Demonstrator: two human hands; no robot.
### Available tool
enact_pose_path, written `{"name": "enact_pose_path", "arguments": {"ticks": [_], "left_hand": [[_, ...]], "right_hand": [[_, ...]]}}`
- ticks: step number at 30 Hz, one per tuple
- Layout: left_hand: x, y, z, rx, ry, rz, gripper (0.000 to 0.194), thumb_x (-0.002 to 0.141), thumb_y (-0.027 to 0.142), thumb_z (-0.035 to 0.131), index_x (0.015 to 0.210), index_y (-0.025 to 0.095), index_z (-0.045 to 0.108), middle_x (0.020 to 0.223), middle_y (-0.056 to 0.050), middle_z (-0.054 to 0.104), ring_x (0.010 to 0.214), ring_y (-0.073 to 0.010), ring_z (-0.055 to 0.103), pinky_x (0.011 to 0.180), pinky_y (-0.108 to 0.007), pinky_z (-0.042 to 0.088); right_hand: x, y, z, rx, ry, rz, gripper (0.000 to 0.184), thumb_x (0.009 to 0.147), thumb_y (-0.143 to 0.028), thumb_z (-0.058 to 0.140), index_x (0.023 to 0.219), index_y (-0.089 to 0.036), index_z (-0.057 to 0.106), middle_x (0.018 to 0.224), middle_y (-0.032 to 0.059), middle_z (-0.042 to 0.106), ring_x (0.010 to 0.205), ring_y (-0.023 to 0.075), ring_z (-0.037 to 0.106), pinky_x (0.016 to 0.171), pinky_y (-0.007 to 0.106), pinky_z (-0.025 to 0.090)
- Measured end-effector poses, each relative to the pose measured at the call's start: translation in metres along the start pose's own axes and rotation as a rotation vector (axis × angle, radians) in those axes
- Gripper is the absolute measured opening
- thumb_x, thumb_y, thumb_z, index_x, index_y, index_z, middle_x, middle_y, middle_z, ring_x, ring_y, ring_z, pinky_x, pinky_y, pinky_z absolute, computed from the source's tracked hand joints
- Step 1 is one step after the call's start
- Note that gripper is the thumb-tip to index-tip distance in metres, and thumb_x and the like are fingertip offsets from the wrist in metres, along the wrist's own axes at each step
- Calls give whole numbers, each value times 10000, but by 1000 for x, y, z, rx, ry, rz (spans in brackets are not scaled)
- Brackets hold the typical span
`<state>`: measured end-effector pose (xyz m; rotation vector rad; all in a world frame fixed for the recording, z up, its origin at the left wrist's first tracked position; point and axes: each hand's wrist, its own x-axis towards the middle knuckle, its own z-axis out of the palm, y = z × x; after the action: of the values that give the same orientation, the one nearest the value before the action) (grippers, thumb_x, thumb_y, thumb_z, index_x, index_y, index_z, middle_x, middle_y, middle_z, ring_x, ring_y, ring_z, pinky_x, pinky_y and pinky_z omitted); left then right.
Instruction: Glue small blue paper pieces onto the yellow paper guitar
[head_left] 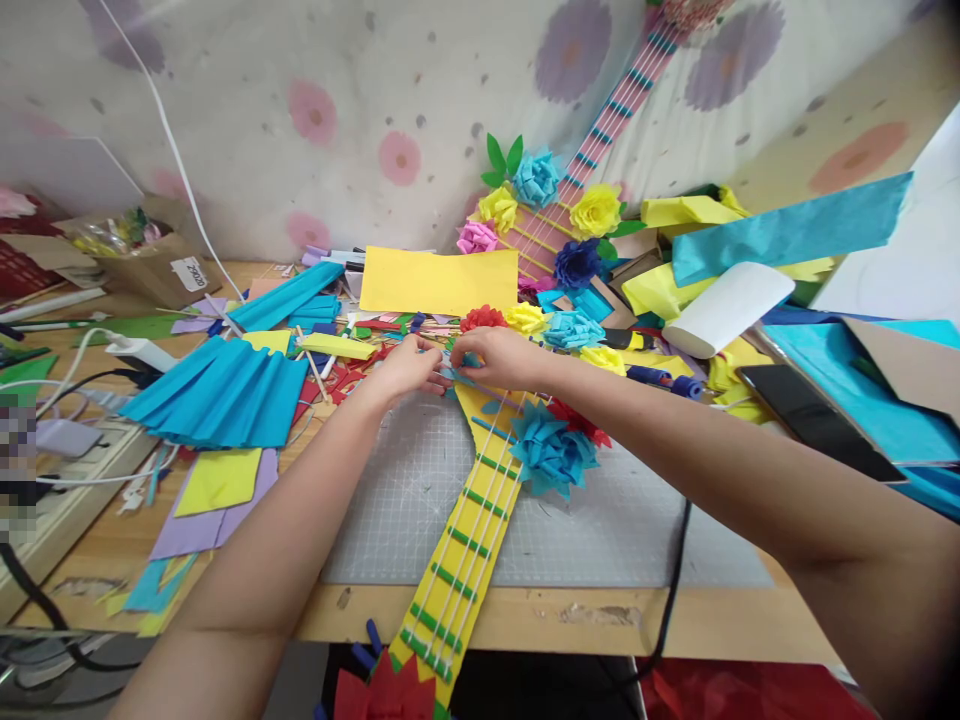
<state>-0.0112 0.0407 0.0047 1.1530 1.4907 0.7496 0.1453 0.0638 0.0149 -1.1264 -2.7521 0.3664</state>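
Note:
A yellow paper guitar [465,540] with green frets and white strings lies on a grey cutting mat [615,520], its neck pointing toward me. A blue paper flower [551,452] and a red one [581,420] sit on its body. My left hand [409,368] and my right hand [499,358] meet at the guitar's far end, fingers pinched together on a small blue paper piece [456,374].
Pleated blue paper [225,390] lies left of the mat among scraps. A yellow sheet [439,282], loose paper flowers and a second guitar [592,150] against the wall lie behind. A white roll [727,308], a phone [814,420] and paper sheets crowd the right.

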Motion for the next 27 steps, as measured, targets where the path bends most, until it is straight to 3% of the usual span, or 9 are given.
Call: {"name": "enact_pose_path", "arguments": {"ticks": [12, 21, 27], "left_hand": [[4, -2, -3, -113, -7, 18, 202, 747, 61, 508, 858, 191, 399, 635, 14, 620, 583, -140, 663, 669, -296, 567], [7, 0, -7, -134, 58, 39, 315, 725, 64, 551, 953, 185, 370, 719, -19, 662, 636, -153, 680, 674, -317, 578], [7, 4, -15, -206, 132, 106, 323, 715, 77, 590, 901, 198, 356, 754, -17, 658, 655, -155, 697, 698, -320, 570]], "right_hand": [[-1, -3, -2, -14, 7, -6, 191, 789, -154, 552, 936, -144, 673, 1000, 97, 701, 930, 210, 613, 785, 289, 418], [-3, -2, -5, 0, 50, -40, 182, 762, -137, 573, 909, -159, 677, 952, 78, 693, 898, 198, 607, 778, 287, 415], [-12, 4, -14, 19, 113, -8, 172, 758, -136, 571, 895, -170, 669, 954, 68, 692, 902, 197, 607, 786, 296, 419]]}}
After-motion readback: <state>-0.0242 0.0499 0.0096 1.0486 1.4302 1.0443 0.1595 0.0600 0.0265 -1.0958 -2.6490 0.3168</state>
